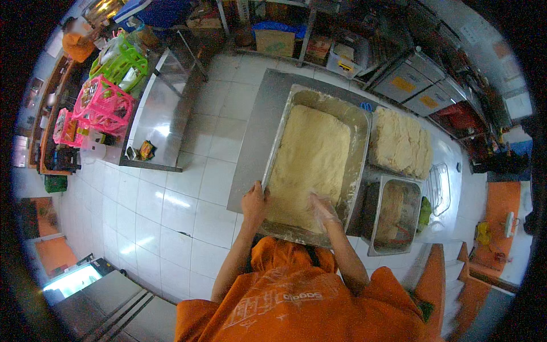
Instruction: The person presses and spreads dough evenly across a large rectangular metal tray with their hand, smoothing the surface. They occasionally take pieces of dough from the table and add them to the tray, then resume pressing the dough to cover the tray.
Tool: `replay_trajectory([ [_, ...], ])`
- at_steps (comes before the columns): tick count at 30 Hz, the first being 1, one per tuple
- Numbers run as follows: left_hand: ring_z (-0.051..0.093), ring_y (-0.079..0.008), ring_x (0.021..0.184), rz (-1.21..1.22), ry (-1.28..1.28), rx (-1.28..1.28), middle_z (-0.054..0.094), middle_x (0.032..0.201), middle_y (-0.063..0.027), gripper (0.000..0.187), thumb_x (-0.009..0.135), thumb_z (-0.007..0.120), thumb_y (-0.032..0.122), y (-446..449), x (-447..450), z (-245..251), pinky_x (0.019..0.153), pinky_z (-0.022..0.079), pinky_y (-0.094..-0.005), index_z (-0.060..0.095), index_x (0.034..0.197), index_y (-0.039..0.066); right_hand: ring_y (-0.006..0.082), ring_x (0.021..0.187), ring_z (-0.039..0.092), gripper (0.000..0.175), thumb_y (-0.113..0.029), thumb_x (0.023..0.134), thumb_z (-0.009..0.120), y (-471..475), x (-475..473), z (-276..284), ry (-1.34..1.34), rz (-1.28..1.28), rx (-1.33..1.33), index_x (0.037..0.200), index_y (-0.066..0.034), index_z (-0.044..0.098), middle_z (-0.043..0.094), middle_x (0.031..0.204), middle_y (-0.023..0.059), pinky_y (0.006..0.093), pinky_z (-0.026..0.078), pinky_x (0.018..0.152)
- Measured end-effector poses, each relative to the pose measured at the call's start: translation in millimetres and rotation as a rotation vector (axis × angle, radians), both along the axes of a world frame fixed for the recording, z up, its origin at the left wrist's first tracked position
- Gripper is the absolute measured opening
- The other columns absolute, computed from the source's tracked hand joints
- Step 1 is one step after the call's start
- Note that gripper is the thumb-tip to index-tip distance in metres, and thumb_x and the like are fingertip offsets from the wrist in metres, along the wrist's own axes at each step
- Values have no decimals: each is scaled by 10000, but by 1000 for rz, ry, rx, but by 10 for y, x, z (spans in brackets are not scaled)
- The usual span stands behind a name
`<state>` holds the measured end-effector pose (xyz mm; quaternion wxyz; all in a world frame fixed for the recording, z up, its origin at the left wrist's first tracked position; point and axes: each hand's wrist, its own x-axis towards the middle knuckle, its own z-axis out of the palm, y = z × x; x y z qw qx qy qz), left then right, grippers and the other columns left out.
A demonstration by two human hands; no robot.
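A deep rectangular steel pan (359,141) stands on a steel worktable (252,145) in front of me. It contains a broad layer of pale yellow, crumbly dough (312,149), level in most places. My left hand (254,201) is bare and grips the pan's left rim near its front corner. A thin clear plastic glove covers my right hand (323,208), which rests on the dough at the front right inside the pan. Its fingertips are blurred against the dough, so how they are bent is hidden.
Right of the pan lies a thick dough slab (401,141), with a smaller steel pan (381,218) in front of it. Blue handles (365,107) show at the big pan's far corner. Pink baskets (102,104) stand left, by a steel table (158,124). Another person (79,45) is far left.
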<state>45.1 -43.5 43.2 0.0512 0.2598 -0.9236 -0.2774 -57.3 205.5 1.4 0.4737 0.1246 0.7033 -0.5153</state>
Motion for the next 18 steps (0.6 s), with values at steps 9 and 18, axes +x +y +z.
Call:
replay_trajectory([
  [9,675,-455,774,-7,-45,109,671,927,-227,236,967,597,248,-35,-17,31,680,551,-566,524,1002,27,354,1503,293,1010,-708,911,551,-9,78,-184,18,35,380,1593,-23,257,297,1629,229,449,270,1199],
  [18,674,-460,824,-10,-82,122,671,962,-227,255,974,590,258,-64,-12,-46,686,548,-577,529,1029,17,404,1534,164,976,-575,876,716,-337,267,-150,-234,-330,-125,1628,-180,235,-10,1711,145,564,177,1209],
])
